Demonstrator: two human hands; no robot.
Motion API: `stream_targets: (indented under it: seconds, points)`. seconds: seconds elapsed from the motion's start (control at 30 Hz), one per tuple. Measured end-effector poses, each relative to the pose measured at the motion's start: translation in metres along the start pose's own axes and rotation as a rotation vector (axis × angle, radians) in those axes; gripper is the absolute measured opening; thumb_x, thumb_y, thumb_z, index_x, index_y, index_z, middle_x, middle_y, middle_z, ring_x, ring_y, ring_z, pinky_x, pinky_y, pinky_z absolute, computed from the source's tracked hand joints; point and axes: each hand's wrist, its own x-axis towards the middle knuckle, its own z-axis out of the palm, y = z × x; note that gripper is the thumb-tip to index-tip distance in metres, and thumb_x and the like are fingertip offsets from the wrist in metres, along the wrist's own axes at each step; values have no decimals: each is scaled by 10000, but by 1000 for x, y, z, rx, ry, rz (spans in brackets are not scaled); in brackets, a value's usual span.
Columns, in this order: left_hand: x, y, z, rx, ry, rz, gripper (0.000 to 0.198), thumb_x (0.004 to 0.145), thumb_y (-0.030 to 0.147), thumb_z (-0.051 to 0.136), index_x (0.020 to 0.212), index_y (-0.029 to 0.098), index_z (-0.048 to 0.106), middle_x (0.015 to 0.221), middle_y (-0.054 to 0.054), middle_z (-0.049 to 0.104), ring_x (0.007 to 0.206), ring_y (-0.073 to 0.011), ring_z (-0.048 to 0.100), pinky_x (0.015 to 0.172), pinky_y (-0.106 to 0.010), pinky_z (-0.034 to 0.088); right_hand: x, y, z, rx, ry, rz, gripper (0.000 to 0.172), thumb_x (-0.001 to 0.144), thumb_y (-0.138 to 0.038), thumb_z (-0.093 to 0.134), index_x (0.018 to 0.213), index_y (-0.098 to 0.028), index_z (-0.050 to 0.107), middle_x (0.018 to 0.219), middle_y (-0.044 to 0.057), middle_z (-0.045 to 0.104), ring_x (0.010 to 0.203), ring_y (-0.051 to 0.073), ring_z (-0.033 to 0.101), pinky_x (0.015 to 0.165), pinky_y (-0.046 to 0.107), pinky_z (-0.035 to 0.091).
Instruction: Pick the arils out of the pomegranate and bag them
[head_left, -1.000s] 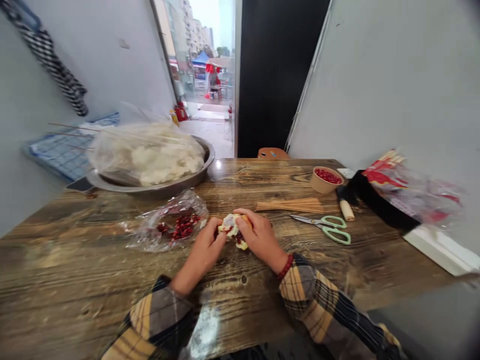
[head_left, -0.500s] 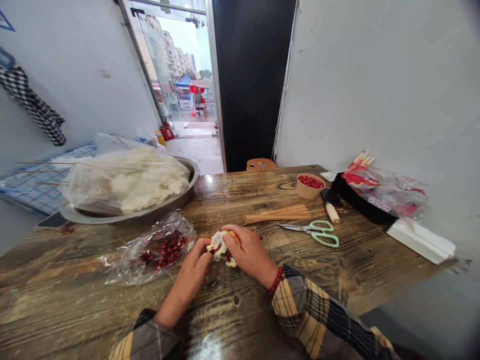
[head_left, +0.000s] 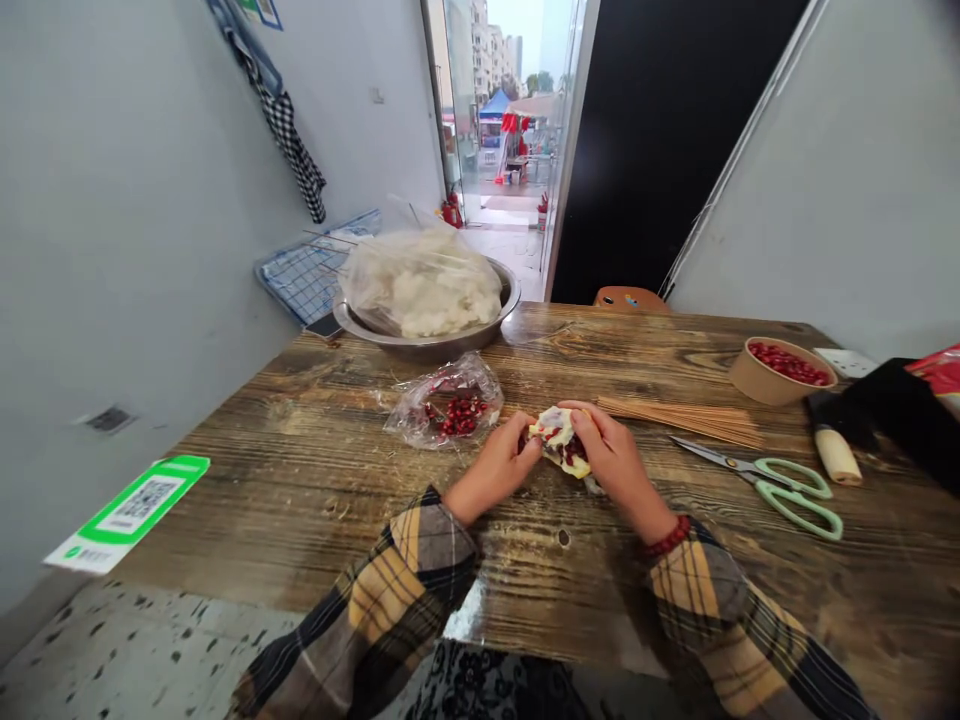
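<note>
Between my hands, just above the wooden table, is a piece of pomegranate with pale inner flesh and dark red seeds. My left hand grips its left side with thumb and fingers. My right hand is wrapped round its right side, the thumb pressing on the top; the fingers underneath are hidden. A clear plastic bag lies left of and beyond my left hand, with loose pomegranate seeds in it.
Scissors, thin wooden sticks and a paper bowl of red seeds lie to the right. Nearby is a wooden-handled tool. A metal basin holding a bag of white stuff stands back left. A QR-code card is at the left edge.
The view has turned left, so the table's contents sit further right and the QR-code card has come into sight. Both hands keep their hold on the pomegranate.
</note>
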Motion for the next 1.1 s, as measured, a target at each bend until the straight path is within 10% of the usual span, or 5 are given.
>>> stream_targets:
  seconds: [0.53, 0.83, 1.1]
  points:
    - [1, 12, -8, -921, -39, -482, 217, 762, 275, 473, 885, 129, 576, 678, -2, 522, 477, -70, 462, 389, -177, 293, 8, 16, 7, 543, 58, 245, 404, 801, -525, 586, 977, -179, 700, 990, 63, 728, 854, 218, 649, 753, 317, 510]
    - [-2, 8, 1, -802, -99, -384, 420, 739, 527, 654, 860, 150, 514, 703, 11, 550, 446, -36, 445, 364, -155, 272, -3, 5, 2, 56, 62, -6, 468, 912, -502, 421, 1204, -189, 609, 953, 68, 700, 764, 194, 613, 709, 315, 475]
    - [-3, 15, -2, -799, -64, -392, 342, 719, 384, 693, 902, 142, 534, 705, 20, 532, 480, -31, 439, 387, -150, 272, -6, -5, -1, -34, 48, -81, 447, 941, -453, 377, 1231, -179, 579, 974, 64, 694, 786, 191, 618, 725, 302, 464]
